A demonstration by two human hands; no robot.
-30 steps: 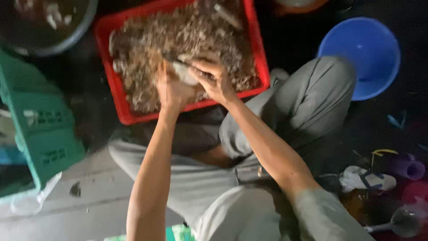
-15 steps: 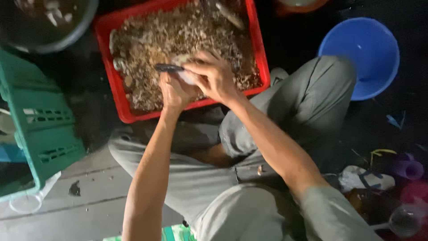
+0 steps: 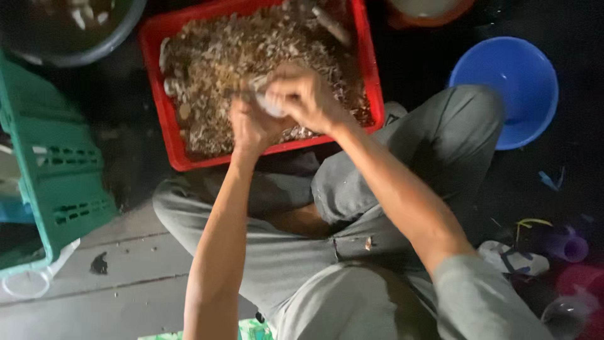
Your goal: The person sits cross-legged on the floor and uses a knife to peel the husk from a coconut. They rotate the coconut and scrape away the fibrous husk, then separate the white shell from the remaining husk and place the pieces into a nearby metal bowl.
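Both hands, left hand (image 3: 251, 126) and right hand (image 3: 308, 97), grip a pale shell (image 3: 267, 101) inside the red crate's near rim (image 3: 277, 150)

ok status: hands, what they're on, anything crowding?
Left hand and right hand both closed on one small pale piece, over the red crate of shell bits. Green crate alongside, apart.

Single head view, steeply downward, close over hands (image 3: 283, 107)
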